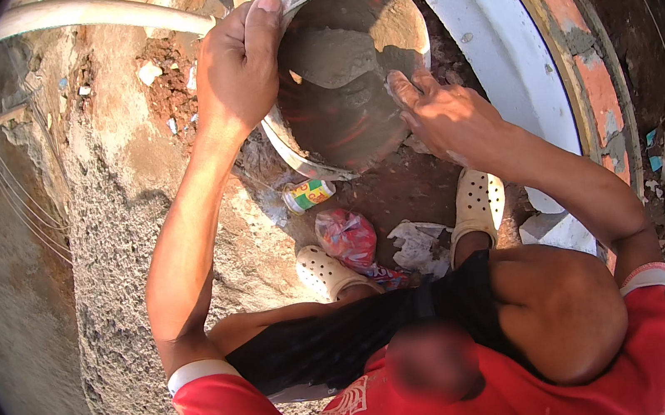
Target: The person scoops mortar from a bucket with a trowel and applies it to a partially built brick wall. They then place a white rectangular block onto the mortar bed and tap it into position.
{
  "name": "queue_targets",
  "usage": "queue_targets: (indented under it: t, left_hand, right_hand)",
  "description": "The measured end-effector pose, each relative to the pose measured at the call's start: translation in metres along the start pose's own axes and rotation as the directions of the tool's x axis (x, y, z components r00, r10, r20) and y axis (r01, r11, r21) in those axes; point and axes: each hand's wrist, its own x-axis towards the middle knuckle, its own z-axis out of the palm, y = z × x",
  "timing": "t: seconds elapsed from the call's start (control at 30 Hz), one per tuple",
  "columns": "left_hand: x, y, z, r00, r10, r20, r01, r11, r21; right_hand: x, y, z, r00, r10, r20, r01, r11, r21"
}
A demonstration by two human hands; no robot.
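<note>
My left hand (237, 73) pinches the rim of the bucket (407, 20) beyond my 2 cream clogs (479, 195), likely to steady it; my right hand (455, 117) is at its right side by the grey mix (333, 52), fingers bent, though I cannot tell whether they pinch anything.

I'd call the bucket (402, 18) plastic, its pale wall dulled by grey smears. The mortar (334, 56) inside looks wet and pasty. From where I sit, the white panel (510, 58) seems smooth with a faint gloss, while the bricks (596, 89) are rough, matt clay crusted with grey. The concrete (115, 278) looks coarse and pitted. I see a shiny, wrinkled bag (347, 237) of thin plastic, matt, rubbery clogs (478, 198), and a red shirt (559, 396) and black shorts (349, 335) in cloth. The pale pipe (92, 11) looks smooth.
</note>
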Motion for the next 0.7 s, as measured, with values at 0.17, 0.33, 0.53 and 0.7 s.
queue_targets:
  t: [0.17,0.33,0.53,0.7]
  left_hand:
    - [-0.003,0.003,-0.002,0.998,-0.057,0.001,0.057,0.998,0.000]
    - [-0.002,0.003,0.003,1.000,-0.007,-0.013,0.006,0.999,-0.039]
    - [-0.006,0.003,0.003,0.998,-0.064,0.015,0.064,0.998,-0.011]
    - [-0.006,0.006,0.010,0.999,-0.045,-0.028,0.044,0.998,-0.033]
  right_hand:
    - [-0.014,0.003,0.003,0.978,0.110,0.179,-0.133,0.983,0.126]
    - [-0.010,0.010,0.005,0.999,0.015,-0.042,-0.011,0.996,0.091]
    - [-0.018,0.007,0.003,0.984,0.114,0.140,-0.140,0.972,0.189]
    - [-0.022,0.006,0.005,0.927,0.165,0.336,-0.229,0.960,0.163]
